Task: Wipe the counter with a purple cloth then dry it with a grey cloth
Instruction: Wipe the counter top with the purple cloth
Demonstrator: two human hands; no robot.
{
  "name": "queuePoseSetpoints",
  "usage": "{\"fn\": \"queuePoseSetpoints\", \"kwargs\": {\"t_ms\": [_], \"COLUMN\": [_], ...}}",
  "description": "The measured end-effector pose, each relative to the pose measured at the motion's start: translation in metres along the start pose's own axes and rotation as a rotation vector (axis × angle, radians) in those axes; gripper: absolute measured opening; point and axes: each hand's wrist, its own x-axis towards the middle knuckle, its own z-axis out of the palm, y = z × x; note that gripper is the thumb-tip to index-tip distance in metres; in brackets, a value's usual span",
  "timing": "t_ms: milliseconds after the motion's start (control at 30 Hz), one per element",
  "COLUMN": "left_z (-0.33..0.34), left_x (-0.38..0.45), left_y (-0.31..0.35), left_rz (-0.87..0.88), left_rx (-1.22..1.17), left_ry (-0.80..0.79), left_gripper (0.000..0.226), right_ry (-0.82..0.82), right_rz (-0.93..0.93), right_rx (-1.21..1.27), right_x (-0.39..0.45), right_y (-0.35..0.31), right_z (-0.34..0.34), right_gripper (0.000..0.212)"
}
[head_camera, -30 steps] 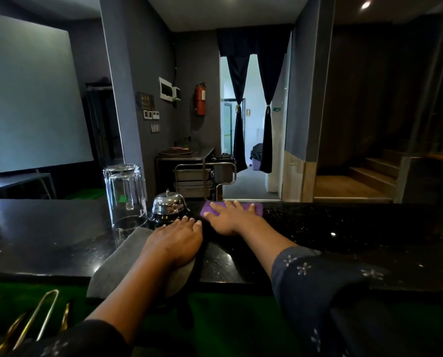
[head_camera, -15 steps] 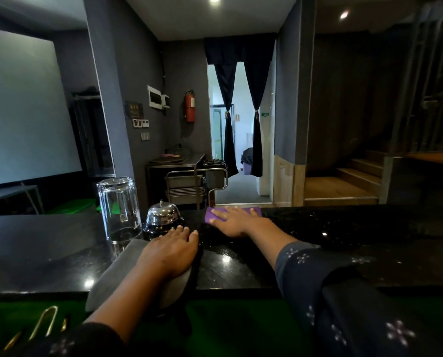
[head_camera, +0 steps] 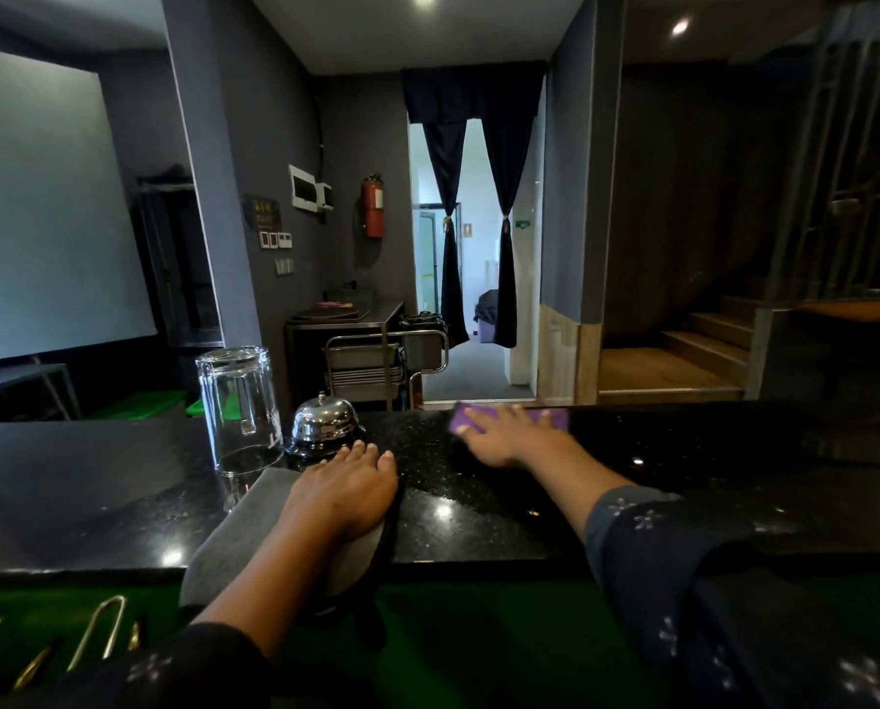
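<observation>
The right hand (head_camera: 510,436) lies flat, palm down, with the fingers spread, on top of the purple cloth (head_camera: 555,418). It presses the cloth on the black counter (head_camera: 479,524) and does not close around it. The purple cloth is under this hand, at the far edge of the counter; its corners show beyond the fingertips and to both sides of them. The picture is a little blurred at this hand. The left hand (head_camera: 347,487) is nearer to the person and well apart from the right one. It also lies flat and open, palm down, on the grey cloth (head_camera: 254,524). The fingers are together and stretched forward, and they do not grasp anything. The grey cloth is under the left hand and extends to the left of it; its near part hangs over the front edge of the counter. Just beyond the fingertips of the left hand stands a shiny metal desk bell (head_camera: 324,423). To the left of the bell, beyond the grey cloth, a clear glass (head_camera: 239,407) stands upside down on the counter. Both arms wear dark sleeves (head_camera: 683,570) with small pale flowers.
</observation>
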Motion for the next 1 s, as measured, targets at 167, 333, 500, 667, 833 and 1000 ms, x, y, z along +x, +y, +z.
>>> {"fn": "queuePoseSetpoints", "kwargs": {"t_ms": [167,333,500,667,833,1000], "left_z": [-0.004,-0.015,-0.021,-0.015,-0.013,-0.011], "left_x": [-0.007,-0.030,-0.041,-0.034,-0.024,-0.026], "left_y": [0.006,0.014,-0.016,-0.041,-0.044,-0.041], "left_rz": [0.002,0.065,0.037,0.069,0.090,0.093], "left_rx": [-0.034,-0.034,0.060,0.138,0.152,0.114], "left_ry": [0.070,0.149,-0.102,-0.040,-0.059,-0.039], "left_gripper": [0.058,0.069,0.072,0.060,0.059,0.057], "right_ry": [-0.004,0.005,-0.002,-0.021,-0.011,-0.013], "right_rz": [-0.129,-0.185,-0.219,-0.175,-0.130,-0.049], "right_rx": [0.045,0.048,0.000,-0.007,0.030,0.051], "right_x": [-0.044,-0.092,-0.117,-0.105,-0.055,-0.001], "right_y": [-0.045,-0.033,-0.022,-0.034,-0.064,-0.076], "right_z": [0.010,0.018,0.022,0.024,0.019,0.009], "right_gripper": [0.061,0.058,0.058,0.058,0.060,0.059]}}
